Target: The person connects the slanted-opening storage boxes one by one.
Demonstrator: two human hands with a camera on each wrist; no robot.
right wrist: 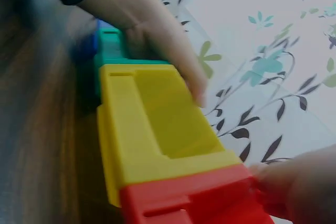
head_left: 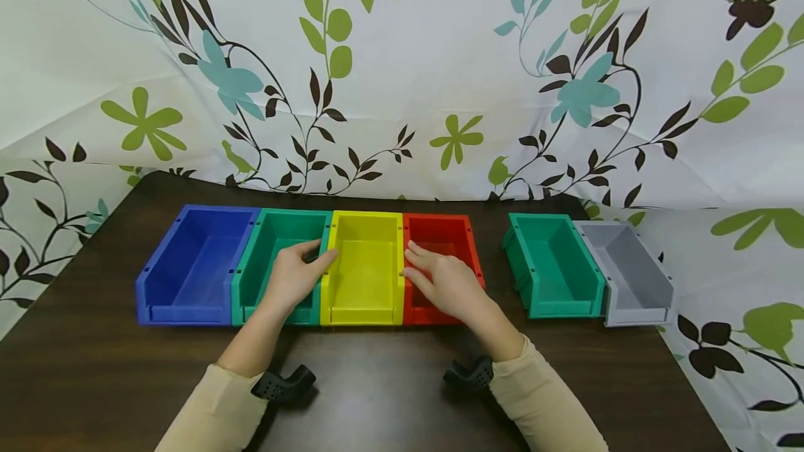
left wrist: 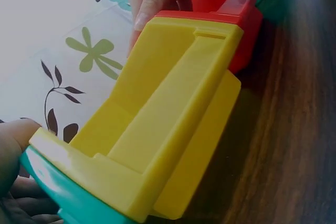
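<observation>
A yellow plastic bin stands in a row between a green bin and a red bin. My left hand straddles the touching green and yellow side walls; its thumb lies over the yellow rim while its fingers reach into the green side. The left wrist view shows this pinch at the rim. On the other side, my right hand holds the adjoining yellow and red walls near their top edges, fingertips at the seam. Part of its fingers is hidden in the right wrist view. All the bins look empty.
A blue bin touches the green one at the row's left end. Apart on the right stand a second green bin and a grey bin, side by side. The dark wooden table meets a leaf-patterned cloth behind.
</observation>
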